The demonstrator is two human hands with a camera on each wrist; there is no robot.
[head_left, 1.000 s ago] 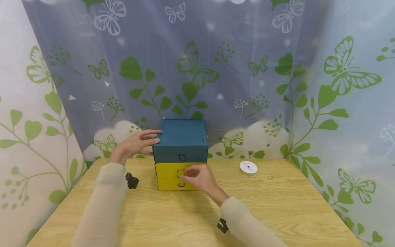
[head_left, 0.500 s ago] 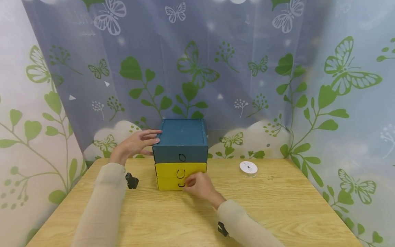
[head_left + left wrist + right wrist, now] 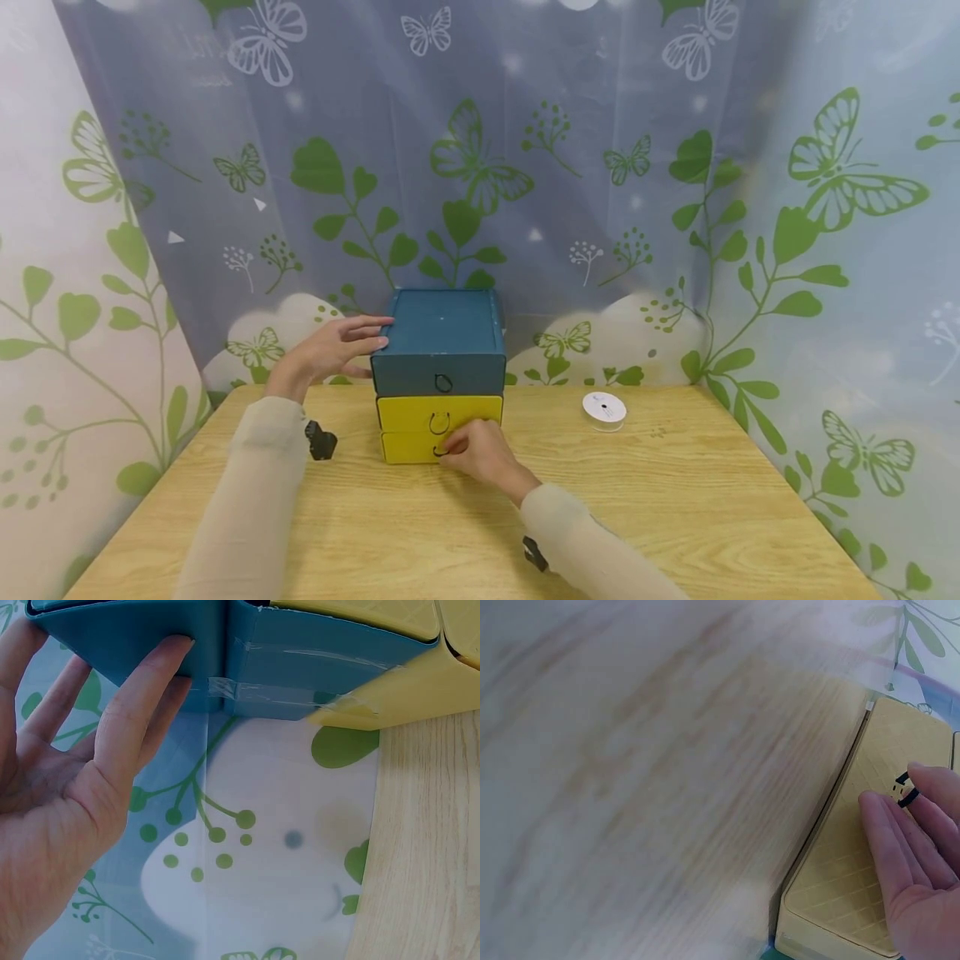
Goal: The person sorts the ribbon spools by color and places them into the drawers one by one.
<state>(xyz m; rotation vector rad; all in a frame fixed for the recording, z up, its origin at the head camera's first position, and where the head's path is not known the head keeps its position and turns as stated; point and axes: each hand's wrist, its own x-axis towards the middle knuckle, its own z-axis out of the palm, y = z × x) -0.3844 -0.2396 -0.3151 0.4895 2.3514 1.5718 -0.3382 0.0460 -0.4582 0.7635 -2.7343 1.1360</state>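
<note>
A small drawer cabinet [image 3: 444, 321] stands on the table, with a blue top drawer [image 3: 405, 377] and two yellow drawers below it. All three drawer fronts sit about flush, each with a black loop handle. My left hand [image 3: 326, 348] rests with extended fingers against the cabinet's upper left side, and the left wrist view has its fingertips on the blue wall. At the bottom yellow drawer [image 3: 405, 448], my right hand [image 3: 483, 454] pinches the black loop handle [image 3: 909, 798] between thumb and fingers. Part of that handle is hidden by the fingers.
To the cabinet's right, a white spool [image 3: 603, 407] lies flat on the wooden table [image 3: 645, 500]. Behind the table hangs a curtain [image 3: 570, 208] printed with butterflies and leaves. Clear tape [image 3: 322, 701] crosses the cabinet's side in the left wrist view.
My right hand has moved down from the middle yellow drawer's handle to the bottom one and now pinches it. The left hand, cabinet and spool have stayed put.
</note>
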